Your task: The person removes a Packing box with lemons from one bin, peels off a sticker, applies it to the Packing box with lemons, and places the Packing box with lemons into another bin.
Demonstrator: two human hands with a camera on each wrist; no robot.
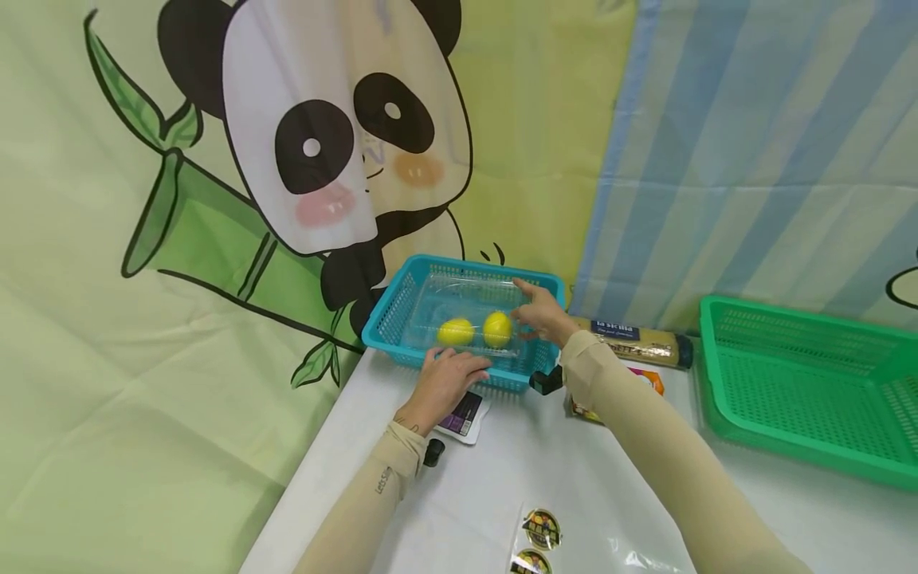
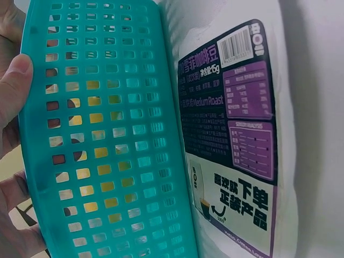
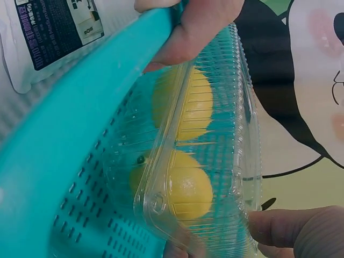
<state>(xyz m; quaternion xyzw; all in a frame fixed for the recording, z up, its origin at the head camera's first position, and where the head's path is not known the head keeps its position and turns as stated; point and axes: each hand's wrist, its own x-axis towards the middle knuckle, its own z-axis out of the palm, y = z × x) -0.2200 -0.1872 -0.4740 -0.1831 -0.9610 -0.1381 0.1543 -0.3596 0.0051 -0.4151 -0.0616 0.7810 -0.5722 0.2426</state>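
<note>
A clear plastic clamshell box (image 1: 469, 295) with two lemons (image 1: 455, 332) showing inside lies in the blue basket (image 1: 403, 351). At the box's right end, my right hand (image 1: 541, 313) grips it; in the right wrist view its thumb (image 3: 285, 228) presses one side and fingers show at the lower end. My left hand (image 1: 448, 387) rests over the basket's near rim, its fingertips close to the box's near edge. In the left wrist view the left thumb (image 2: 17, 80) touches that rim. A coffee bean packet (image 2: 231, 129) lies just in front of the basket, partly under my left hand.
Right of the basket lie a bag of pasta (image 1: 638, 344) and a colourful packet (image 1: 649, 381), partly hidden by my right forearm. A green basket (image 1: 810, 399) stands farther right. Clear film with round stickers (image 1: 541, 528) lies on the near table. A panda-printed curtain (image 1: 531, 119) hangs behind.
</note>
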